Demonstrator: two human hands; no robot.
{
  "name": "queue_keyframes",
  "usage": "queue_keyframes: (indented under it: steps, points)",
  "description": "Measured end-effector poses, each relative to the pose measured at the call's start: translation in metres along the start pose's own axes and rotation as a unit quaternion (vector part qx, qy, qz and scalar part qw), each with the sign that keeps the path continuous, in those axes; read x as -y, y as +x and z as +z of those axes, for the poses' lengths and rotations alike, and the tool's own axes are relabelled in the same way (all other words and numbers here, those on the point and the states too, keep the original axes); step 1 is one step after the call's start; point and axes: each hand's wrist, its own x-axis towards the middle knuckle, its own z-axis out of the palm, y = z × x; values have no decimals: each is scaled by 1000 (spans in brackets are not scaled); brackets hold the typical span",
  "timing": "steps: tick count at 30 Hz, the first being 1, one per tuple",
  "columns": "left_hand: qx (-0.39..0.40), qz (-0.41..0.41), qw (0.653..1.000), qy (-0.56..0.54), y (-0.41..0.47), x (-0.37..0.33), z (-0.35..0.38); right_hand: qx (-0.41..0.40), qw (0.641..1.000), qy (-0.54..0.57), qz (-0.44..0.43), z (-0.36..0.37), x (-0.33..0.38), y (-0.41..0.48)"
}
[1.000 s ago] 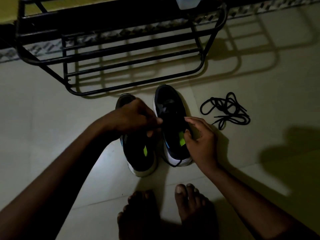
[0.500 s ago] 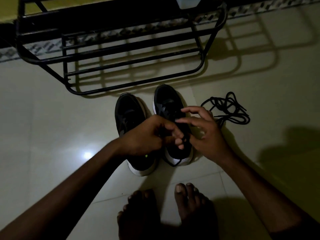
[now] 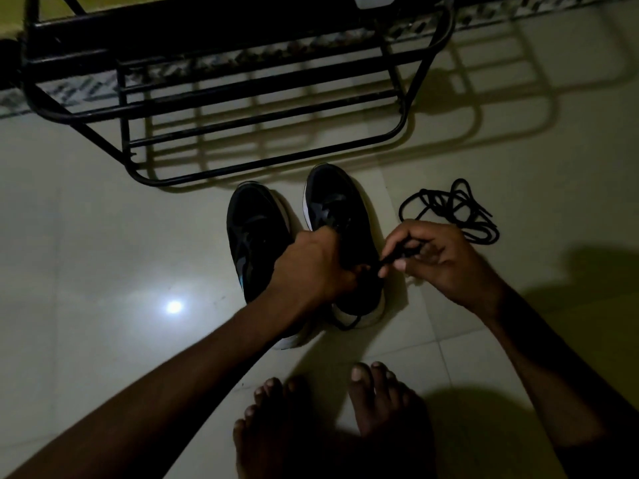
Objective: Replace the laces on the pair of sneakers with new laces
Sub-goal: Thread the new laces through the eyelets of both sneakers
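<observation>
Two black sneakers with white soles stand side by side on the pale tiled floor, toes pointing away: the left sneaker and the right sneaker. My left hand lies curled over the right sneaker's lacing area, gripping there; what its fingers hold is hidden. My right hand is just right of that shoe and pinches a black lace end that runs from the shoe. A loop of lace hangs over the heel. A loose bundle of black laces lies on the floor to the right.
A black metal shoe rack stands just beyond the sneakers' toes. My bare feet are on the tiles below the shoes. The room is dim, with a light spot reflected on the floor at left.
My left hand moved from the left sneaker over onto the right sneaker's laces. My right hand drew out to the right with a lace end pinched in it.
</observation>
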Motion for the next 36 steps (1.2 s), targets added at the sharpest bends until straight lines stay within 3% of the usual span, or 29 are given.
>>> queue_keyframes:
  steps: [4,11,15,17,21,24,27,33,36]
  points:
    - [7,-12,1000,-11,-1,-6,4,-37,997,67,0,-5,1,0]
    - [-23,30,998,-55,-5,9,-24,-120,984,-126,27,-13,-10,-4]
    - [-37,47,978,-202,-15,9,-47,-124,966,-224,-43,-4,-7,9]
    - [-37,72,964,-255,-17,10,-53,-88,977,-190,-42,8,3,21]
    - [-114,142,960,-211,-10,16,-64,-18,996,-72,-42,24,16,47]
    - [-149,155,958,-191,-1,29,-78,6,993,99,-71,26,21,54]
    - [-170,162,963,-133,10,52,-90,-50,980,183,-66,26,21,56]
    - [-225,94,967,-67,15,80,-95,-157,968,192,-47,21,10,52]
    - [-218,80,969,-82,13,84,-92,-169,971,165,-39,22,7,51]
